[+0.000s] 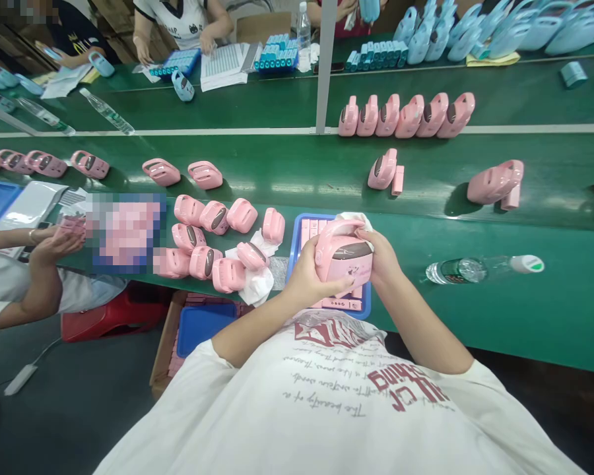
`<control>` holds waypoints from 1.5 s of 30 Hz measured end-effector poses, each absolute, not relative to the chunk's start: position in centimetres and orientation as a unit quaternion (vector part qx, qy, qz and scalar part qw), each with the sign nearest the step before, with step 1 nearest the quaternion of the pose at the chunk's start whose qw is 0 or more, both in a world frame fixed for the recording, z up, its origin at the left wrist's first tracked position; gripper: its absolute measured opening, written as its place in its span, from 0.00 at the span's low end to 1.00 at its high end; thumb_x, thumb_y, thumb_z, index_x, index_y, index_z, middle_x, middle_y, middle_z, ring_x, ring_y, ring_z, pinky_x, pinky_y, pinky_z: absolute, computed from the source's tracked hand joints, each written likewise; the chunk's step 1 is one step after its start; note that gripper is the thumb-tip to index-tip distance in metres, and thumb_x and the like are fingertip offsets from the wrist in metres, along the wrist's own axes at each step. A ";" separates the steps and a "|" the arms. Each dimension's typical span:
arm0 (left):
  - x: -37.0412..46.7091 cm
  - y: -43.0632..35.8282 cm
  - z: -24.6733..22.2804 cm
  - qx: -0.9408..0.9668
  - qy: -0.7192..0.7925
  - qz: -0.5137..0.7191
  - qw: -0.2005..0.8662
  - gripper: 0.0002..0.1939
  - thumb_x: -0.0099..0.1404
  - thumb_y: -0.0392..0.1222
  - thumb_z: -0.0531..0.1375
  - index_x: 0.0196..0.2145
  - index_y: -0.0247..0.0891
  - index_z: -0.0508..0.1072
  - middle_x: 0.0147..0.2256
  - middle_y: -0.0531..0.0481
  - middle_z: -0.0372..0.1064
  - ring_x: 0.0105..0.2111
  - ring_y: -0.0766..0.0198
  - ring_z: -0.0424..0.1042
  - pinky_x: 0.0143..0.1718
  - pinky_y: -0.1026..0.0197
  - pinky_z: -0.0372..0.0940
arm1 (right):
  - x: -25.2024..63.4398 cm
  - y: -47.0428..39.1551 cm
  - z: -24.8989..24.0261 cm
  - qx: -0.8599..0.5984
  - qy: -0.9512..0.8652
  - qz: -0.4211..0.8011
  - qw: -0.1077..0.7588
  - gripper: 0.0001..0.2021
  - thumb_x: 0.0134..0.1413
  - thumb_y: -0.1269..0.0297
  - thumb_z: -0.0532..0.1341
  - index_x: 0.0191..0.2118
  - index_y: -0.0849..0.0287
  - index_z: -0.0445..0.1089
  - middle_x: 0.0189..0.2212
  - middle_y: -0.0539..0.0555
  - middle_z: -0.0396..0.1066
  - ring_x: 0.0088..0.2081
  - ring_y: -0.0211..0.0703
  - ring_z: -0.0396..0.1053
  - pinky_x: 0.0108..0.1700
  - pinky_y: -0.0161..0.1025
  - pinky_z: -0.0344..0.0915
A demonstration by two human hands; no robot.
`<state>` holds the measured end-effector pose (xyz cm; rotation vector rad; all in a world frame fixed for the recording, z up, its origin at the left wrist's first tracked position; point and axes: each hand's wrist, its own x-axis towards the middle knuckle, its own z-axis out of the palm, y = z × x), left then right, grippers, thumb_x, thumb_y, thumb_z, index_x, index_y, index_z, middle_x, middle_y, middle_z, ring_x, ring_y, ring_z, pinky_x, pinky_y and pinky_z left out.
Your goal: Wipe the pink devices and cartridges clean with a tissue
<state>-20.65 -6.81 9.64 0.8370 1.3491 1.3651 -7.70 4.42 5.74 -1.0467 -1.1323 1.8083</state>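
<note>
Above a blue tray [294,254], both my hands hold a glossy pink device [339,264] with a top handle and a dark curved panel. My left hand [304,274] is wrapped round its left side, the thumb across the lower front. My right hand [382,257] is closed at its right side, pinching a white cloth [354,216] against the casing near the handle. Some of that cloth is hidden behind the device. Small pink rectangular pieces [313,227] lie in the tray, partly covered by the device and my hands.
Several pink devices [228,274] and crumpled white tissues [257,285] lie left of the tray. A plastic bottle [468,270] lies at right. Further pink units [406,115] line the green bench. Co-workers sit opposite; another person's hands [54,247] work at left.
</note>
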 end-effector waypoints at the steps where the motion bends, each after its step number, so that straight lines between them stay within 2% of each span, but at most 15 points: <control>1: -20.5 -6.5 9.4 0.321 0.549 0.581 0.508 0.36 0.40 0.37 0.72 0.49 0.41 0.68 0.49 0.49 0.67 0.52 0.54 0.65 0.54 0.58 0.59 | -7.7 4.1 5.5 -0.421 -0.456 0.681 0.388 0.16 0.49 0.50 0.59 0.39 0.56 0.70 0.36 0.53 0.74 0.39 0.48 0.73 0.42 0.44 0.72; 7: -20.5 -4.0 9.2 0.016 0.441 0.599 0.669 0.19 0.54 0.51 0.58 0.40 0.38 0.71 0.35 0.48 0.74 0.40 0.54 0.73 0.41 0.52 0.68 | -7.1 0.6 3.4 -0.378 -0.642 0.454 0.489 0.27 0.64 0.49 0.40 0.59 0.58 0.58 0.53 0.61 0.67 0.54 0.50 0.67 0.53 0.49 0.67; 9: -20.2 -3.4 9.5 -0.049 0.412 0.596 0.687 0.19 0.58 0.53 0.54 0.39 0.38 0.72 0.32 0.49 0.74 0.35 0.58 0.73 0.36 0.56 0.69 | -7.2 -0.5 2.5 -0.346 -0.708 0.349 0.506 0.24 0.63 0.49 0.45 0.56 0.55 0.63 0.55 0.61 0.65 0.59 0.54 0.61 0.58 0.54 0.63; 11: -19.5 -3.0 9.6 -0.084 0.383 0.605 0.693 0.17 0.60 0.52 0.53 0.38 0.37 0.72 0.30 0.50 0.73 0.30 0.63 0.72 0.31 0.63 0.67 | -7.4 -1.1 1.9 -0.313 -0.759 0.230 0.522 0.19 0.59 0.53 0.53 0.52 0.52 0.67 0.59 0.59 0.61 0.66 0.58 0.48 0.63 0.60 0.53; 14: -18.6 -2.7 8.8 -0.091 0.376 0.591 0.708 0.16 0.62 0.50 0.53 0.37 0.37 0.72 0.30 0.51 0.73 0.28 0.66 0.70 0.28 0.66 0.65 | -7.5 -0.8 1.5 -0.315 -0.780 0.117 0.529 0.19 0.57 0.57 0.57 0.54 0.51 0.66 0.62 0.58 0.55 0.68 0.59 0.36 0.64 0.65 0.44; 17: -18.3 -2.6 7.0 -0.039 0.424 0.577 0.697 0.15 0.61 0.49 0.54 0.40 0.37 0.72 0.33 0.49 0.73 0.30 0.65 0.71 0.31 0.63 0.67 | -6.5 0.7 1.8 -0.399 -0.718 0.224 0.524 0.22 0.57 0.53 0.57 0.54 0.56 0.65 0.57 0.64 0.61 0.63 0.60 0.54 0.61 0.63 0.53; 20: -18.5 -2.6 5.0 0.077 0.489 0.540 0.681 0.16 0.55 0.44 0.60 0.41 0.36 0.71 0.36 0.48 0.73 0.34 0.63 0.71 0.34 0.61 0.67 | -4.5 3.1 2.3 -0.468 -0.599 0.463 0.456 0.24 0.55 0.48 0.57 0.51 0.60 0.68 0.47 0.62 0.71 0.51 0.56 0.68 0.54 0.57 0.63; 23: -18.4 -2.9 3.1 0.241 0.504 0.440 0.703 0.28 0.47 0.41 0.67 0.47 0.34 0.68 0.42 0.44 0.71 0.40 0.58 0.71 0.39 0.58 0.68 | -2.3 5.1 2.3 -0.482 -0.504 0.645 0.311 0.25 0.40 0.47 0.67 0.40 0.62 0.73 0.37 0.58 0.75 0.40 0.51 0.73 0.44 0.47 0.70; 25: -18.0 -3.1 2.0 0.340 0.500 0.375 0.703 0.39 0.45 0.42 0.70 0.55 0.34 0.62 0.50 0.38 0.67 0.47 0.54 0.69 0.44 0.54 0.67 | -1.0 5.8 2.0 -0.506 -0.479 0.673 0.250 0.24 0.31 0.49 0.72 0.33 0.63 0.74 0.31 0.56 0.75 0.33 0.47 0.73 0.37 0.42 0.70; 28: -17.4 -3.0 0.4 0.451 0.518 0.318 0.654 0.43 0.53 0.49 0.66 0.61 0.33 0.52 0.58 0.33 0.58 0.54 0.51 0.64 0.51 0.50 0.63 | 0.9 6.3 1.1 -0.562 -0.469 0.620 0.282 0.24 0.27 0.51 0.73 0.31 0.63 0.74 0.29 0.55 0.74 0.30 0.44 0.71 0.32 0.38 0.68; 31: -16.8 -2.6 -1.3 0.555 0.584 0.215 0.553 0.38 0.60 0.54 0.60 0.60 0.31 0.53 0.59 0.30 0.54 0.58 0.47 0.58 0.54 0.48 0.59 | 2.4 7.2 -0.5 -0.628 -0.454 0.495 0.392 0.24 0.27 0.52 0.71 0.32 0.63 0.73 0.31 0.55 0.74 0.31 0.44 0.70 0.31 0.38 0.67; 34: -15.8 -2.3 -3.0 0.626 0.619 0.098 0.464 0.33 0.56 0.47 0.64 0.54 0.27 0.61 0.56 0.27 0.57 0.57 0.39 0.57 0.54 0.43 0.57 | 3.1 9.0 -2.6 -0.682 -0.451 0.351 0.455 0.23 0.34 0.49 0.66 0.34 0.64 0.72 0.32 0.57 0.73 0.33 0.45 0.69 0.34 0.40 0.67; 37: -14.8 -2.0 -4.2 0.627 0.617 0.078 0.469 0.23 0.53 0.36 0.64 0.46 0.26 0.66 0.51 0.27 0.61 0.53 0.36 0.61 0.51 0.40 0.57 | 3.1 10.9 -4.6 -0.725 -0.449 0.281 0.441 0.22 0.41 0.49 0.62 0.36 0.66 0.70 0.33 0.60 0.72 0.34 0.47 0.69 0.36 0.43 0.68; 41: -15.5 -1.4 -4.1 0.598 0.607 0.116 0.509 0.13 0.60 0.37 0.57 0.43 0.29 0.66 0.46 0.33 0.66 0.48 0.46 0.66 0.49 0.45 0.60 | 3.2 12.0 -5.6 -0.740 -0.455 0.272 0.414 0.20 0.44 0.51 0.60 0.35 0.66 0.69 0.33 0.62 0.72 0.36 0.51 0.70 0.40 0.48 0.67; 45: -17.8 -1.7 -1.6 0.551 0.564 0.196 0.583 0.17 0.64 0.45 0.51 0.47 0.34 0.63 0.41 0.42 0.69 0.41 0.58 0.69 0.42 0.57 0.64 | 3.7 11.9 -4.3 -0.745 -0.472 0.245 0.402 0.18 0.50 0.53 0.56 0.35 0.65 0.69 0.37 0.66 0.71 0.44 0.56 0.68 0.50 0.55 0.63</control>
